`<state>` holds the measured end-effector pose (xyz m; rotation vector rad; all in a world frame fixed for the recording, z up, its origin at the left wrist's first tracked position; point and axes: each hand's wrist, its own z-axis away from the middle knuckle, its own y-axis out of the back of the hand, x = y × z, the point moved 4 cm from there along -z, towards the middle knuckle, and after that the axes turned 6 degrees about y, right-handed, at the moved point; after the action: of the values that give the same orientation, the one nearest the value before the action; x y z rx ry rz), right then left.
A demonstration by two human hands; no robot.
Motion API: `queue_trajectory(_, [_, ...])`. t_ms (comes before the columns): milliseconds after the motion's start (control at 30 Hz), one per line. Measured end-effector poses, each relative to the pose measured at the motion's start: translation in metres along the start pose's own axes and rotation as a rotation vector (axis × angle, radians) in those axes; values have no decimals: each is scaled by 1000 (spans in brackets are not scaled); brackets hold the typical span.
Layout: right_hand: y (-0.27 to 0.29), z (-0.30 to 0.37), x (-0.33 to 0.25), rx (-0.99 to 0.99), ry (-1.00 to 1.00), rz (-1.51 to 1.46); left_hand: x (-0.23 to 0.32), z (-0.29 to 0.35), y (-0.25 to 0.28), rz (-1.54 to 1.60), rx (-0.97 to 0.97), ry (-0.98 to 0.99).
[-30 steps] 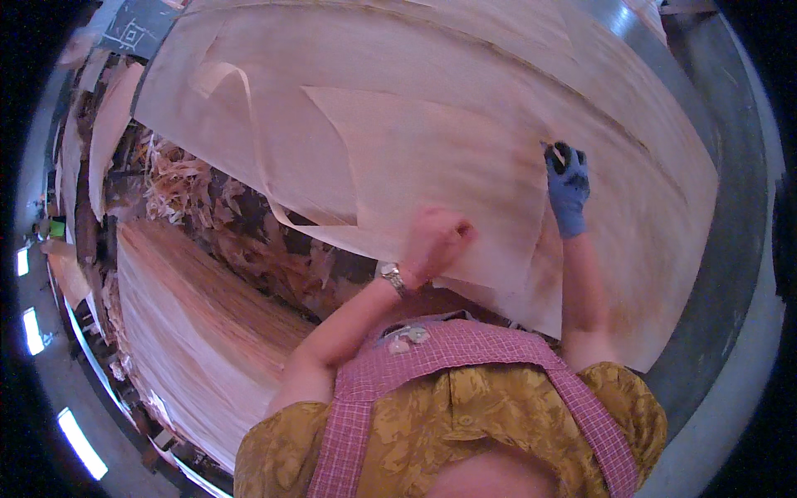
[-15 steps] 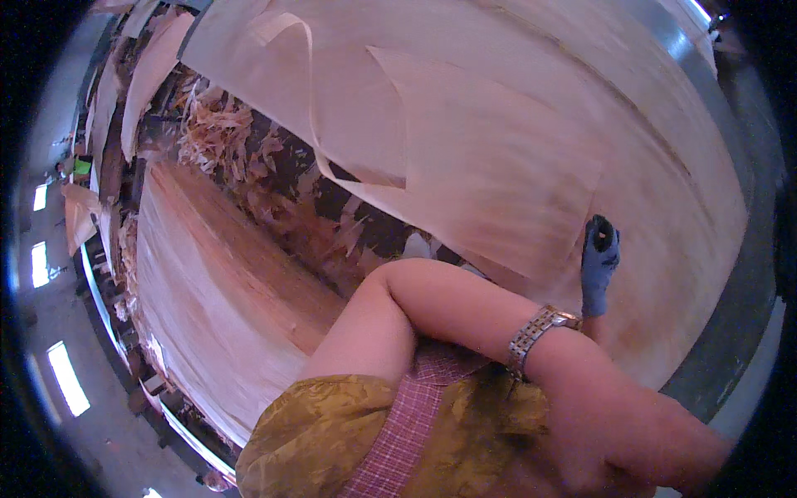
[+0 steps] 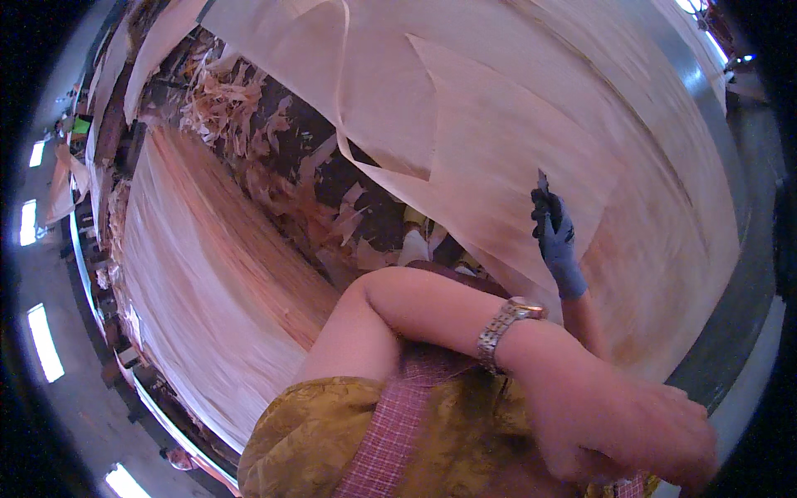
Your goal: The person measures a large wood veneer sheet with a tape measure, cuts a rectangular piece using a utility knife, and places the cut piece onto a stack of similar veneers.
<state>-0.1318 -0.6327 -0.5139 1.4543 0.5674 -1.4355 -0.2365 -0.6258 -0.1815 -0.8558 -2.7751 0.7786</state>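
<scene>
My right hand (image 3: pixel 556 241), in a blue-grey glove with dark fingertips, is closed round a small dark knife (image 3: pixel 542 181) whose blade points away from me. It is raised above a thin wood veneer sheet (image 3: pixel 515 149) with a torn, uneven left edge. That sheet lies over a larger stack of pale veneer (image 3: pixel 672 274). My left arm, with a metal watch (image 3: pixel 506 328) on the wrist, crosses my body. At the lower right my bare left hand (image 3: pixel 631 432) is held close to me with curled fingers. Anything inside it is hidden.
A narrow curled veneer strip (image 3: pixel 342 91) hangs off the stack's left edge. Veneer scraps (image 3: pixel 224 100) litter the dark gap to the left. Beyond it lies another veneer pile (image 3: pixel 199 282) with a rough reddish edge. A grey metal edge (image 3: pixel 706 91) runs along the far right.
My right hand has moved left and lifted, bringing the knife blade into view. My left hand has shifted slightly left, and more of its curled fingers show. The view has shifted a little.
</scene>
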Motion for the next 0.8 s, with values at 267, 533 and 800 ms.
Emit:
queue_trajectory(267, [-28,-56,-30,-319,587,814,94,183,145,-1702,105,971])
queue_trajectory(533, [-105,-163,-68,-654,1191,1250,136,282,229,-2359,315,1159])
queue_trajectory(800, [-150,-192,-68,-912,1534,1385,130,292,258,-2399,470,1098])
